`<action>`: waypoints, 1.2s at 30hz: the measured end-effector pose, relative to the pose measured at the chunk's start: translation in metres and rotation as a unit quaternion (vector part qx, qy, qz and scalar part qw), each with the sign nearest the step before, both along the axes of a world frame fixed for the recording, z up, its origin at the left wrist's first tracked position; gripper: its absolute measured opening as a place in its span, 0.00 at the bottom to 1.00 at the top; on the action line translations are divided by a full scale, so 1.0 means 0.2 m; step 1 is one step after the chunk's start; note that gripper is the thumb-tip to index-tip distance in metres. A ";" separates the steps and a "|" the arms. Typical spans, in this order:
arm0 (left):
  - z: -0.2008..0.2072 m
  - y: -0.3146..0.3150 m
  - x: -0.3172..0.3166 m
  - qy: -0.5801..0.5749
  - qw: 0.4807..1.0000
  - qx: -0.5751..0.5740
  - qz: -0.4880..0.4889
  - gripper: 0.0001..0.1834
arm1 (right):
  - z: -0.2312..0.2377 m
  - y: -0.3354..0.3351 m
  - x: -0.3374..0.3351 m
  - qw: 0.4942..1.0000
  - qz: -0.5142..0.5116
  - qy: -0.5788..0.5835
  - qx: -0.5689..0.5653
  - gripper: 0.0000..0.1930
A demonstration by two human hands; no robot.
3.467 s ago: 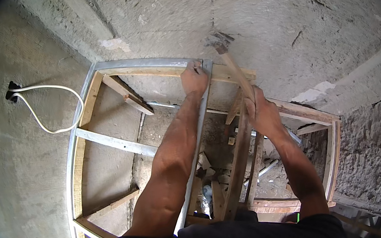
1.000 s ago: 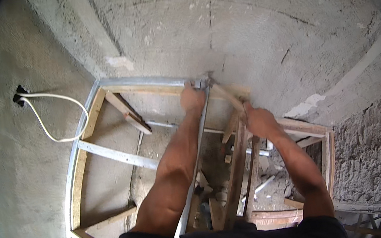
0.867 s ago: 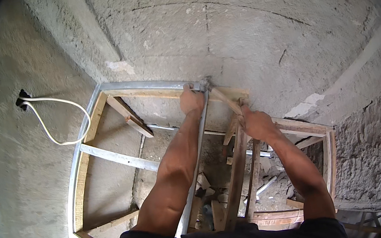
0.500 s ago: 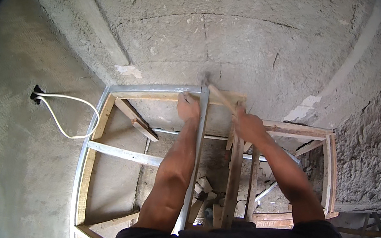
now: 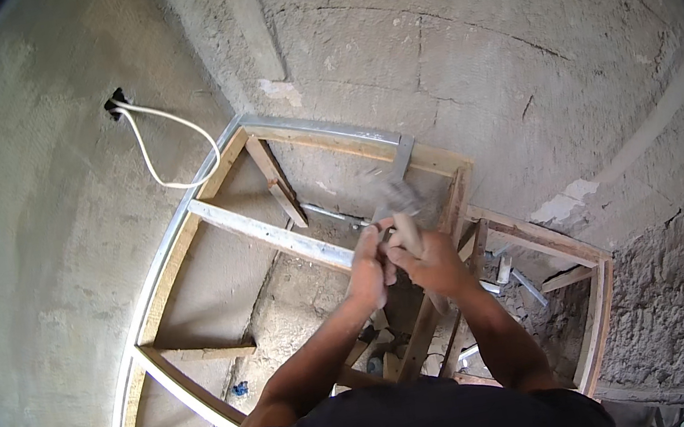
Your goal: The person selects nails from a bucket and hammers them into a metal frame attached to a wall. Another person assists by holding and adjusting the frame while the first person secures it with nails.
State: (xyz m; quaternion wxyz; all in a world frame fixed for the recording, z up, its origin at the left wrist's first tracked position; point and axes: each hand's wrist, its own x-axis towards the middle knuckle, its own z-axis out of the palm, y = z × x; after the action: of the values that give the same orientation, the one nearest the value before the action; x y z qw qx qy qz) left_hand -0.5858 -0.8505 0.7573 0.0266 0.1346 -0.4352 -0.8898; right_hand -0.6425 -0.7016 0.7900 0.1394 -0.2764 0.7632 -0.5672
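My right hand (image 5: pixel 435 266) is closed round the pale wooden handle of a hammer (image 5: pixel 407 233), whose grey head is smeared by motion just above my fingers. My left hand (image 5: pixel 369 272) is right beside it, fingers curled in; whatever they hold is too small or hidden to make out. Both hands are over a grey metal strip (image 5: pixel 403 157) that runs from the wooden frame's far bar (image 5: pixel 322 142) toward me, partly covered by the hands and hammer. A whitish metal-faced crossbar (image 5: pixel 274 235) ends near my left hand.
Wooden framing with metal edging (image 5: pixel 144 289) curves along the left wall. A white cable loop (image 5: pixel 176 184) hangs from a wall hole. A second wooden frame (image 5: pixel 543 237) stands at the right against rough plaster. Wood offcuts and pipe pieces (image 5: pixel 529 287) lie below, between the bars.
Both hands have come back from the far bar and met over the middle of the frame. The hammer has moved toward me with my right hand. The whole view has shifted and turned slightly.
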 end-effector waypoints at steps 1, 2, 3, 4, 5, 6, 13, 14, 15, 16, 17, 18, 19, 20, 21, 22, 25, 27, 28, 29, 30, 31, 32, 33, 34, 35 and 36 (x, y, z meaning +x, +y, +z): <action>-0.02 0.05 0.03 0.016 0.999 -0.037 0.033 0.23 | 0.01 -0.03 0.03 0.998 0.043 -0.044 -0.012 0.12; -0.04 0.10 0.04 0.036 0.994 -0.075 0.070 0.24 | 0.02 -0.04 0.05 0.997 0.036 0.065 0.022 0.11; -0.07 0.11 0.05 0.063 0.986 -0.116 0.103 0.26 | 0.03 -0.03 0.09 0.988 0.032 0.143 0.055 0.10; -0.10 0.09 0.07 0.057 0.984 -0.131 0.110 0.26 | 0.04 -0.03 0.13 0.971 0.031 0.220 0.088 0.09; -0.13 0.08 0.10 0.055 0.981 -0.151 0.109 0.27 | 0.05 -0.03 0.15 0.970 0.055 0.200 0.124 0.12; -0.16 0.06 0.14 0.067 0.976 -0.172 0.116 0.28 | 0.05 -0.04 0.17 0.967 0.059 0.210 0.133 0.12; -0.16 0.07 0.31 0.061 0.983 -0.098 0.141 0.24 | 0.02 -0.09 0.32 0.968 0.086 0.193 0.137 0.11; -0.14 0.08 0.32 0.060 0.987 -0.050 0.142 0.24 | 0.02 -0.09 0.33 0.969 0.089 0.178 0.144 0.12; -0.12 0.09 0.34 0.035 0.991 -0.005 0.126 0.24 | 0.01 -0.09 0.35 0.970 0.093 0.190 0.122 0.12; -0.10 0.09 0.35 0.017 0.993 0.041 0.112 0.24 | 0.01 -0.08 0.36 0.969 0.098 0.198 0.109 0.12; -0.10 0.09 0.37 0.035 0.993 0.078 0.083 0.25 | 0.01 -0.08 0.37 0.969 0.098 0.200 0.105 0.12; -0.10 0.08 0.39 0.001 0.993 0.092 0.068 0.25 | 0.02 -0.08 0.39 0.970 0.099 0.207 0.078 0.11; -0.10 0.06 0.41 0.002 0.995 0.094 0.040 0.25 | 0.02 -0.09 0.40 0.971 0.096 0.210 0.058 0.11; -0.11 0.04 0.42 -0.011 0.995 0.098 0.022 0.25 | 0.03 -0.09 0.41 0.972 0.091 0.213 0.038 0.11; -0.11 0.04 0.43 -0.020 0.996 0.084 0.012 0.24 | 0.04 -0.09 0.41 0.976 0.079 0.198 0.051 0.10; -0.12 0.04 0.45 -0.044 0.996 0.070 0.013 0.22 | 0.05 -0.08 0.42 0.979 0.066 0.183 0.064 0.10; -0.10 0.01 0.48 -0.075 0.997 -0.003 0.004 0.17 | 0.07 -0.05 0.40 0.979 0.031 0.189 0.073 0.10; -0.05 -0.02 0.50 -0.065 0.995 -0.069 -0.013 0.14 | 0.08 -0.02 0.38 0.973 0.008 0.217 0.078 0.10; -0.02 -0.03 0.51 -0.051 0.993 -0.105 -0.025 0.11 | 0.08 0.00 0.36 0.968 -0.003 0.234 0.085 0.09; 0.01 -0.05 0.52 -0.046 0.987 -0.150 -0.034 0.09 | 0.08 0.01 0.35 0.963 -0.019 0.253 0.089 0.09; 0.03 -0.06 0.52 -0.008 0.983 -0.181 -0.040 0.08 | 0.08 0.01 0.34 0.964 -0.020 0.252 0.088 0.09; 0.06 -0.06 0.51 0.021 0.974 -0.220 -0.043 0.07 | 0.08 0.02 0.33 0.964 -0.026 0.251 0.085 0.10; 0.08 -0.07 0.50 0.059 0.963 -0.258 -0.046 0.07 | 0.07 0.02 0.32 0.964 -0.032 0.250 0.082 0.10; 0.09 -0.07 0.49 0.047 0.960 -0.272 -0.049 0.06 | 0.07 0.02 0.32 0.962 -0.036 0.259 0.080 0.11; 0.11 -0.08 0.47 0.047 0.956 -0.286 -0.050 0.06 | 0.06 0.02 0.31 0.959 -0.040 0.269 0.078 0.11; 0.12 -0.09 0.45 0.052 0.952 -0.295 -0.056 0.05 | 0.05 0.02 0.31 0.958 -0.038 0.273 0.074 0.12; 0.12 -0.10 0.43 0.038 0.942 -0.329 -0.061 0.05 | 0.05 0.02 0.31 0.955 -0.043 0.280 0.084 0.12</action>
State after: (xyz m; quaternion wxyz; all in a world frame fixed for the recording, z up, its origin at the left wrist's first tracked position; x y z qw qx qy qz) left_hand -0.4998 -0.8708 0.7818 0.0318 0.0579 -0.7093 -0.7018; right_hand -0.5811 -0.6977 0.7991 -0.0816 -0.3781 0.8277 -0.4064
